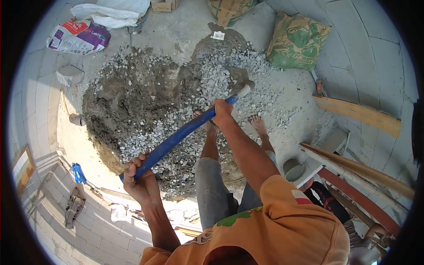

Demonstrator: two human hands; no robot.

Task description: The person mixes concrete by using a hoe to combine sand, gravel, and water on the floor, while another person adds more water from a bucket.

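The handle [181, 132] is blue, the gravel [215, 78] grey (the shirt [304, 223] orange)

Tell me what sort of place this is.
Probably a building site: crushed stone and a dark, damp-looking mix on the floor, a green-printed sack, and bare block walls.

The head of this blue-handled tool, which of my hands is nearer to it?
Your right. The right hand grips the blue handle close to the tool's head; the left hand holds it near the opposite end, farther away.
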